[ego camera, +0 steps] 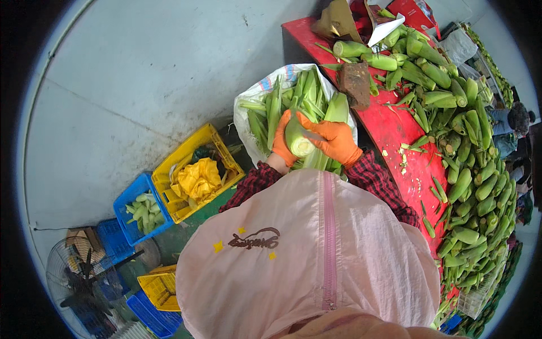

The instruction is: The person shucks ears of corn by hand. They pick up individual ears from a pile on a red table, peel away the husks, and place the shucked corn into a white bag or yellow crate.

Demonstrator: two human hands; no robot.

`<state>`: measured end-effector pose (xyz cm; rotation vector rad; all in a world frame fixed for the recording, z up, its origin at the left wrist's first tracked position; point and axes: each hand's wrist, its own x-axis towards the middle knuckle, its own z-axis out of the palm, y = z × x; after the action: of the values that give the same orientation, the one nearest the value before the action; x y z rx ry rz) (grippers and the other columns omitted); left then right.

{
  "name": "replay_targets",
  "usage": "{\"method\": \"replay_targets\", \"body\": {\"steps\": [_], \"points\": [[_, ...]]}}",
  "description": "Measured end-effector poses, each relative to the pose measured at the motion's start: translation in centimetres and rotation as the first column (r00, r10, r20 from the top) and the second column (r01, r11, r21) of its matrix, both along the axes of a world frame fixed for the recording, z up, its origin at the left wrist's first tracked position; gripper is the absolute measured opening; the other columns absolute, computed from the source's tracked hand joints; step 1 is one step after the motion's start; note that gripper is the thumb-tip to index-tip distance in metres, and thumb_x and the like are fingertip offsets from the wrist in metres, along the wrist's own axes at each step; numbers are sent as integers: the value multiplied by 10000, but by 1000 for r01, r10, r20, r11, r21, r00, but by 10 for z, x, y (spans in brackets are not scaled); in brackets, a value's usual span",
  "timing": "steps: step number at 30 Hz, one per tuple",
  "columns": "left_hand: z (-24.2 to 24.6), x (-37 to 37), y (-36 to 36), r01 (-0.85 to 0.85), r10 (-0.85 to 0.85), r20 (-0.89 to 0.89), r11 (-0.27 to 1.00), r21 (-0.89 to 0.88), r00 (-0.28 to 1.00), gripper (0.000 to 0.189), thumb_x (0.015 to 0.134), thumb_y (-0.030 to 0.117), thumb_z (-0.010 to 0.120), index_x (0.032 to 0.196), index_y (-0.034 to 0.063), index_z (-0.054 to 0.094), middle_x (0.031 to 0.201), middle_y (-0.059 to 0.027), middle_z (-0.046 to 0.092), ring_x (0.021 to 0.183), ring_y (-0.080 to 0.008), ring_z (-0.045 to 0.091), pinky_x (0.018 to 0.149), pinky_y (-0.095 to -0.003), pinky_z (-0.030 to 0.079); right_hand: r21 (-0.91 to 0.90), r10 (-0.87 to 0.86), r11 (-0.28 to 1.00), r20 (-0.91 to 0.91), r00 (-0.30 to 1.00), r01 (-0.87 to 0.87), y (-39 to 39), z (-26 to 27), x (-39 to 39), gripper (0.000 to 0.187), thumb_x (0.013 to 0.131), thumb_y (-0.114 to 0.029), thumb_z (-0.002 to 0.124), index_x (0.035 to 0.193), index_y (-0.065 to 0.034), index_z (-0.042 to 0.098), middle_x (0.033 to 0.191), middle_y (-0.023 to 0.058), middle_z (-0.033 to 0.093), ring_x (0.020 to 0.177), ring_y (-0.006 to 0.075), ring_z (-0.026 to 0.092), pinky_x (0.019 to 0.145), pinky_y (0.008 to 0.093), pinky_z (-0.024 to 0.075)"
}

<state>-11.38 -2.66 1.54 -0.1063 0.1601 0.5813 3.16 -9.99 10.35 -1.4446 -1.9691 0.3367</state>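
Observation:
My left hand (281, 142), in an orange glove, is closed around a green ear of corn (294, 132). The pale cut stem end of the ear faces me. My right hand (338, 139), gloved in orange too, grips a small knife (312, 135), its grey blade lying close to the stem end. The right fingers also reach the ear's far side. Beneath both hands stands a white woven sack (245, 131), filled with loose green corn husks (311, 91).
To the right, a red table (391, 127) bears a large heap of unhusked corn (461, 186). A brick (355, 84) sits at its near edge. Yellow crate (207, 209) and blue crate (144, 237) stand left, near a fan (84, 271). Another person (504, 120) is far right.

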Motion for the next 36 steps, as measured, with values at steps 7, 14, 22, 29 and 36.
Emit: {"method": "replay_targets", "body": {"steps": [7, 14, 22, 29, 36], "points": [[15, -7, -2, -53, 58, -103, 998, 46, 993, 468, 940, 473, 550, 1188, 80, 604, 1049, -87, 672, 938, -267, 649, 860, -412, 542, 226, -159, 959, -75, 985, 172, 27, -22, -4, 194, 858, -250, 675, 970, -98, 717, 702, 98, 645, 579, 252, 636, 524, 348, 485], [21, -28, 0, 85, -83, -20, 986, 143, 996, 597, 951, 533, 489, 1292, 45, 537, 1120, -191, 632, 972, -331, 646, 826, -459, 564, -399, -432, 875, -392, 812, 273, 65, -17, 6, 430, 931, -458, 585, 833, -50, 679, 571, 56, 618, 457, 144, 611, 455, 299, 470], [35, -65, -27, 113, -76, -148, 959, 261, 986, 654, 965, 596, 386, 1398, 109, 426, 1169, -276, 581, 862, -351, 651, 739, -430, 586, -481, -639, 733, -243, 730, 482, 103, -49, 56, 453, 935, -460, 557, 962, -26, 683, 613, 104, 649, 458, 162, 600, 476, 312, 460], [25, -75, -10, 41, -93, 184, 962, 271, 978, 684, 961, 596, 388, 1442, 109, 381, 1352, -229, 490, 1121, -370, 586, 906, -500, 514, -549, -767, 637, -378, 519, 541, 102, -47, 90, 529, 893, -483, 597, 1024, 27, 648, 707, 112, 674, 499, 159, 612, 447, 275, 444], [-9, -32, 23, 13, 177, -526, 941, 337, 832, 719, 937, 649, 414, 1342, 62, 512, 1243, -82, 600, 1124, -211, 567, 950, -313, 456, -713, -528, 693, -604, 597, -108, 42, -14, -26, 483, 820, -430, 730, 954, 29, 661, 757, 72, 647, 511, 123, 563, 405, 246, 400]]}}
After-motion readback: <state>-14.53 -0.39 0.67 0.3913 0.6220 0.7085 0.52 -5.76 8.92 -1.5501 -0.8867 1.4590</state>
